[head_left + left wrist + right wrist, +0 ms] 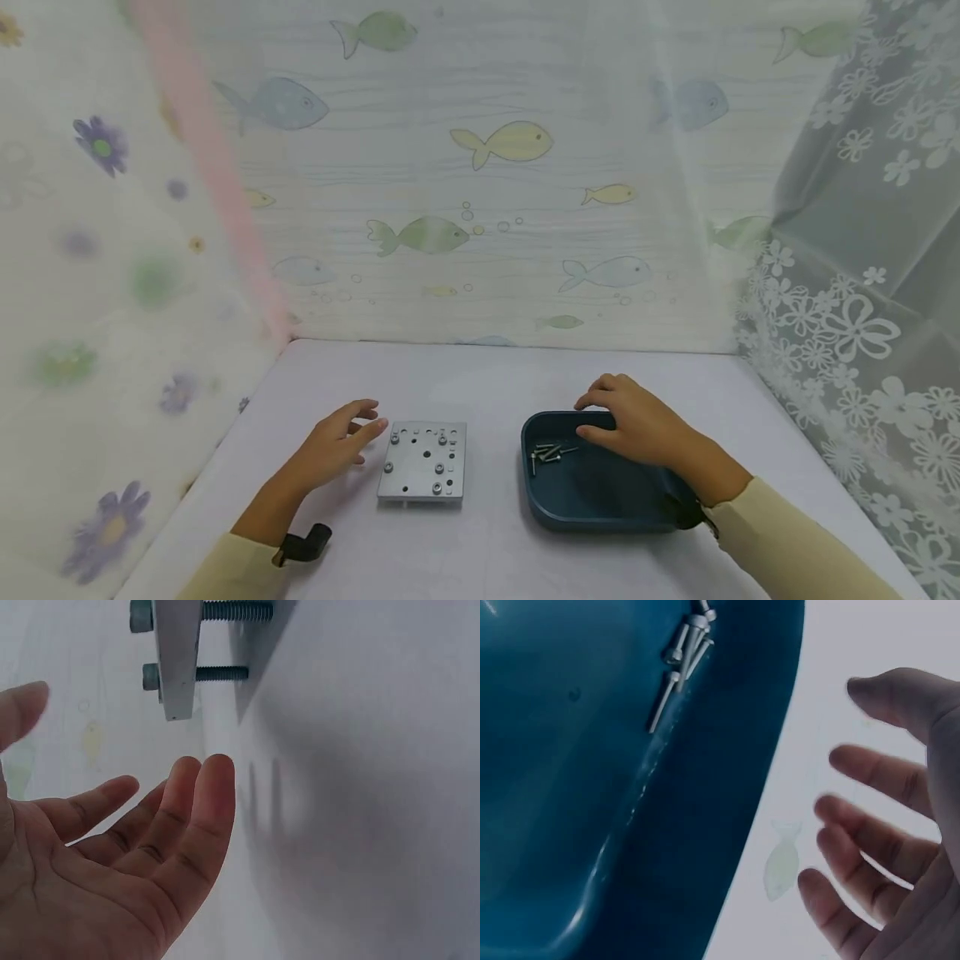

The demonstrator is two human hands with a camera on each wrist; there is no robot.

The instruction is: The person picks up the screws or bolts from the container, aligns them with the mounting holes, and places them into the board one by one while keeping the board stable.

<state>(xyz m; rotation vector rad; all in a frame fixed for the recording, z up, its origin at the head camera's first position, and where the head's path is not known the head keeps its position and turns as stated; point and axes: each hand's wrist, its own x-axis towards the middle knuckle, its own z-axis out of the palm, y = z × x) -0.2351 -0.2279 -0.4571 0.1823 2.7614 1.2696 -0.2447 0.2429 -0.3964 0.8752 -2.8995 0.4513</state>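
Observation:
A square silver metal plate (416,457) with holes lies left of centre on the table; several socket-head bolts stand in it. Seen from the left wrist, threaded bolt shanks (225,673) stick out beneath the plate's edge (178,667). My left hand (330,446) hovers just left of the plate, fingers loosely bent and holding nothing. Over the far right part of a dark blue tray (600,493) is my right hand (641,425), thumb and fingers apart, with nothing between them. Several loose screws (694,652) lie together inside the tray, near its left side in the head view.
A white cloth covers the table (491,533). Behind it hangs a fish-print curtain (517,142), with a flower-print curtain (97,275) at left and a lace-patterned sheet (862,325) at right. Each wrist wears a dark strapped device (306,543).

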